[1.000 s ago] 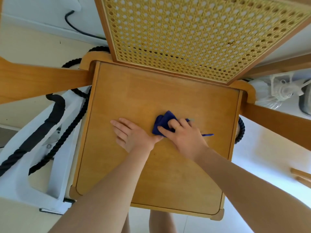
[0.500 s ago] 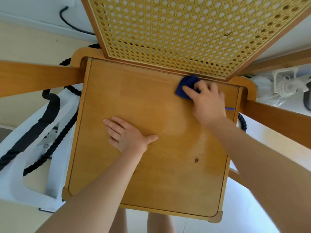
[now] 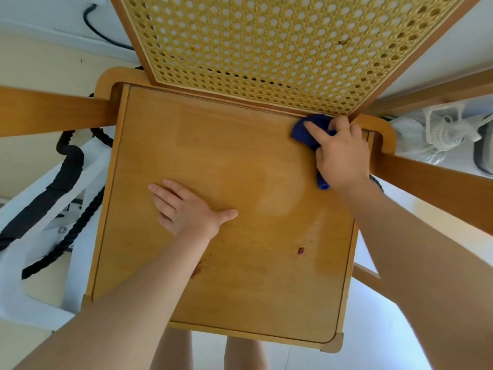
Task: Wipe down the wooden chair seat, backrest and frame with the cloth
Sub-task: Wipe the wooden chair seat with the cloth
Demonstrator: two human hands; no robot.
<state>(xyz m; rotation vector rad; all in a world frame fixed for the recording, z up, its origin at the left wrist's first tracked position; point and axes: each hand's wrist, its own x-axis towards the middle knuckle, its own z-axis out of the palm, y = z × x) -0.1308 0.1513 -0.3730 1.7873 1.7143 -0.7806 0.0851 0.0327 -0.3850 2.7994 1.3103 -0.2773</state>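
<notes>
I look straight down on the wooden chair seat [image 3: 240, 145]. Behind it rises the cane-mesh backrest [image 3: 266, 49], and wooden armrests run off to the left [image 3: 48, 110] and right [image 3: 437, 185]. My right hand [image 3: 341, 153] grips a bunched dark blue cloth [image 3: 304, 132] and presses it into the seat's back right corner, just under the backrest. Most of the cloth is hidden under the hand. My left hand [image 3: 184, 206] lies flat on the seat's left middle, fingers spread. A small dark red spot [image 3: 300, 251] marks the seat at the right front.
A white frame with black rope and padded straps [image 3: 53, 198] stands close on the left. White items, one like a small fan [image 3: 442, 132], sit at the right beyond the armrest. A black cable [image 3: 101, 28] runs along the wall behind. My legs [image 3: 208, 351] are below the seat's front edge.
My right hand has carried the cloth from the seat's middle up and right into the back right corner. My left hand has stayed flat on the seat.
</notes>
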